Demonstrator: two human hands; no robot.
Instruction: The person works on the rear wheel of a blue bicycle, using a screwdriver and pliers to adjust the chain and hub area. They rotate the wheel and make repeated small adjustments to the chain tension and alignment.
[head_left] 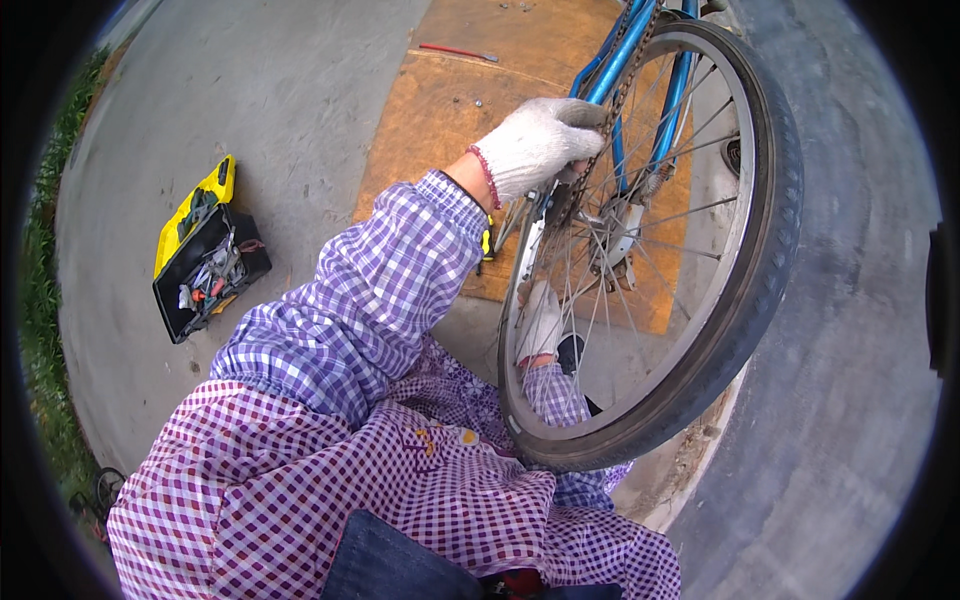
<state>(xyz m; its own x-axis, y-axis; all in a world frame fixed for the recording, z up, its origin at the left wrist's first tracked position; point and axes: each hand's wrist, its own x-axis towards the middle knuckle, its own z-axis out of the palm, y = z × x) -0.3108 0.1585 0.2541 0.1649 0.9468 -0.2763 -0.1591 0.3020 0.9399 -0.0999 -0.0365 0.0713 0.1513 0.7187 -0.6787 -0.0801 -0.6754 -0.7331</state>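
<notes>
A bicycle with a blue frame stands tilted in front of me, its wheel with black tyre and metal spokes on the near side. A dark, rusty chain runs down along the frame toward the hub. My left hand, in a white knit glove, closes its thumb and fingers on this chain. Behind the spokes is my right hand, also in a white glove, low beside the wheel rim. Spokes and rim partly cover it, and its fingers cannot be made out.
A brown board lies under the bicycle, carrying a red-handled screwdriver and small metal parts. A yellow-and-black tool lies near my left wrist. An open black-and-yellow toolbox full of tools stands left. Grass borders the concrete.
</notes>
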